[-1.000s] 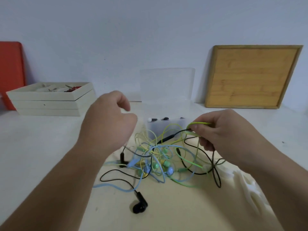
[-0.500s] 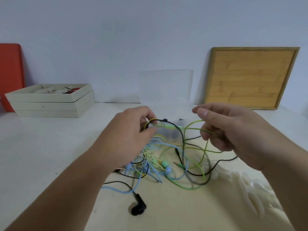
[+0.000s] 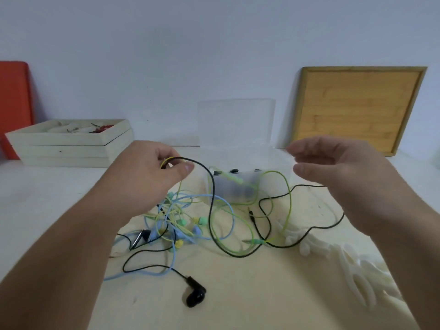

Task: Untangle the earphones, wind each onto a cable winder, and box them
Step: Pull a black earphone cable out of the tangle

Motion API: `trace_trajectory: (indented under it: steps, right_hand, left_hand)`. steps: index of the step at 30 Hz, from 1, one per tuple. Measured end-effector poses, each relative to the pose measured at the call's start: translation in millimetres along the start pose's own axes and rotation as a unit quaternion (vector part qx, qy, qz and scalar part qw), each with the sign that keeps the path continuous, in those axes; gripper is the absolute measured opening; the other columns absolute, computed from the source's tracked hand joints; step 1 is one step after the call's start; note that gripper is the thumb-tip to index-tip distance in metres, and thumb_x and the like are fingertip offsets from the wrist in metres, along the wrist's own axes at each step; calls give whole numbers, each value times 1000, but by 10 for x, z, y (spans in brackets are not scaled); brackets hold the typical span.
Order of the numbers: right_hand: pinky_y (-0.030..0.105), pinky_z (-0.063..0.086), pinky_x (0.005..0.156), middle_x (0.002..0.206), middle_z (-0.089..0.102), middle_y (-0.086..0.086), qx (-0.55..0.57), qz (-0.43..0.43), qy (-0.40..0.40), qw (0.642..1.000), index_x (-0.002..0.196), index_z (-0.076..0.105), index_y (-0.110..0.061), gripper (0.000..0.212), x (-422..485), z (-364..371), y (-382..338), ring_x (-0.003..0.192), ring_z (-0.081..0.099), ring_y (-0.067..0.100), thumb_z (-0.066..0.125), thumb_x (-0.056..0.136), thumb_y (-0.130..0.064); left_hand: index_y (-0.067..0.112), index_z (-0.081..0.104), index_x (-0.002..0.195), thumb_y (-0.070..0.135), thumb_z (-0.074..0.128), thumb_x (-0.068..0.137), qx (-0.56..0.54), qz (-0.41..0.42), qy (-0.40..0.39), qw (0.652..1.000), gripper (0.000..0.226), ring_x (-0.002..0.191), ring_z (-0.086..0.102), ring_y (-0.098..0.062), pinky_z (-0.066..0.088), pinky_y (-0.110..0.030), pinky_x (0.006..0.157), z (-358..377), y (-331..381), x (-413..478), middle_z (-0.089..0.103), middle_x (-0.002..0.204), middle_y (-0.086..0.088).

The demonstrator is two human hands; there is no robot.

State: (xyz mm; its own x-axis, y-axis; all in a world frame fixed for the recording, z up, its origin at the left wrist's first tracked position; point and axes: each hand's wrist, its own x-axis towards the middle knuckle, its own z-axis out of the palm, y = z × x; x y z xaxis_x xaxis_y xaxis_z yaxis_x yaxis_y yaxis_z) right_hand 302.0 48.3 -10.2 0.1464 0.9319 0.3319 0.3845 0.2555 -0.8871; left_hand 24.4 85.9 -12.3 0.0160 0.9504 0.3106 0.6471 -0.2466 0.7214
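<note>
Fingertips of your left hand (image 3: pixel 152 177) pinch a black cable (image 3: pixel 211 206) rising from the earphone tangle (image 3: pixel 183 225); your right hand (image 3: pixel 338 175) hovers, fingers loose, holding nothing. Beyond the tangle sits the clear box (image 3: pixel 238 189), white cable winders (image 3: pixel 345 263) near right.

Table (image 3: pixel 47 198) runs back to the wall (image 3: pixel 214 44); mat (image 3: pixel 262 294) covers its near middle. Earphone tangle (image 3: pixel 181 222) on the mat, centre-left. Box (image 3: pixel 238 189) just behind the tangle, its lid (image 3: pixel 235 122) standing upright at the rear. Lone earbud (image 3: pixel 195 297) in front of the tangle, nearest the viewer. Pile of cable winders (image 3: pixel 345 265) on the mat's right side. Stacked trays (image 3: pixel 69 148) rear left; a panel (image 3: pixel 14 108) behind them against the wall. Framed board (image 3: pixel 357 108) leans on the wall, rear right. Left hand (image 3: pixel 147 177) above the tangle, pinching a cable loop (image 3: pixel 212 198); right hand (image 3: pixel 338 172) above the winders, right of the box, holding nothing.
</note>
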Motion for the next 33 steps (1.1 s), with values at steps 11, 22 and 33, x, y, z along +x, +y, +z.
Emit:
trace_trajectory:
  steps: [11,22,33]
  right_hand:
    - [32,48,68,89,70,9,38,-53,-192,979,96,73,-17,14,-336,579,-99,74,60,18,75,86,-28]
    - [26,49,58,68,63,4,301,25,-76,950,55,60,-17,31,-131,287,-149,62,62,16,57,83,-33]
    - [45,46,95,118,67,21,575,102,-68,809,94,44,-14,37,164,-533,17,107,63,37,20,110,-38]
  left_hand:
    - [31,73,79,54,59,78,45,86,-49,994,27,38,45,-2,34,-26,49,185,269,-177,61,53,12]
    - [47,62,99,22,78,79,165,88,-162,969,35,76,63,-1,51,-27,72,120,119,-118,65,84,22]
    - [29,66,78,7,77,72,249,-41,-123,960,26,70,61,-11,46,-25,60,-101,-24,-49,65,83,6]
